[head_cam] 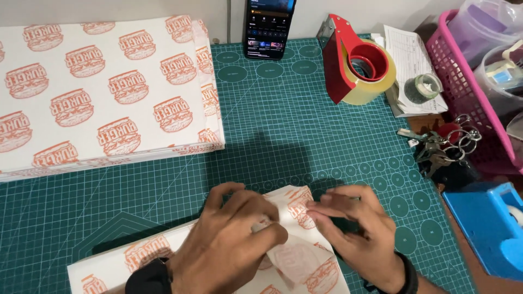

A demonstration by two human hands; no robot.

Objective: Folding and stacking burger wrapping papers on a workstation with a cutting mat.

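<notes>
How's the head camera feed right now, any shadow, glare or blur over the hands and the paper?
Head view: a soft dark shadow falls on the green gridded cutting mat just beyond the left hand and right hand; the white printed paper sheet they fold is evenly lit, no glare; fingertips slightly blurred.

White printed paper sheet [305,267], orange burger motifs, corner folded over, flat on green mat.

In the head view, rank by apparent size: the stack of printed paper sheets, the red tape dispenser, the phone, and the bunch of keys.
1. Stack of printed paper sheets, by far the largest.
2. Red tape dispenser.
3. Phone and bunch of keys: these look alike, and the phone is cut off at the top edge, so no ranking.
</notes>
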